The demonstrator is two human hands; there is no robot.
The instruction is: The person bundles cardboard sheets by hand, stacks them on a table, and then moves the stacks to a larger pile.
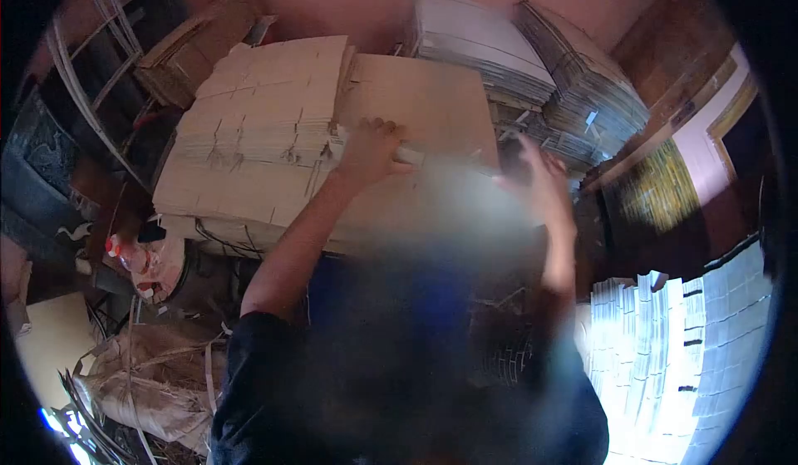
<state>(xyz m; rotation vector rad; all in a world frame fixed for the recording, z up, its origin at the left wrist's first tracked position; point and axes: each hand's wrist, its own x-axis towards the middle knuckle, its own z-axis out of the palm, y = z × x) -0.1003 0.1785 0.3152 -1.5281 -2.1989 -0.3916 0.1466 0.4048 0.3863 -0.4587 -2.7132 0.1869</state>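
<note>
– Where is the cardboard sheet (424,99) lying?
– At 12 o'clock. The left hand (371,151) is curling on its near edge, but I cannot tell if it is gripping. The right hand (540,184), blurry, is spreading open by the sheet's right edge.
– Any room?
– Little. A notched cardboard stack (249,124) is touching it at 10 o'clock, and grey paper stacks (532,58) are crowding in at 1 o'clock.
– Any writing?
– The bottle (133,257) at 8 o'clock is too small to read.

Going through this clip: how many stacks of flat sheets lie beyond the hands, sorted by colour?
Tan cardboard sheet stacks: 2
Grey paper sheet stacks: 2
Total: 4
</note>
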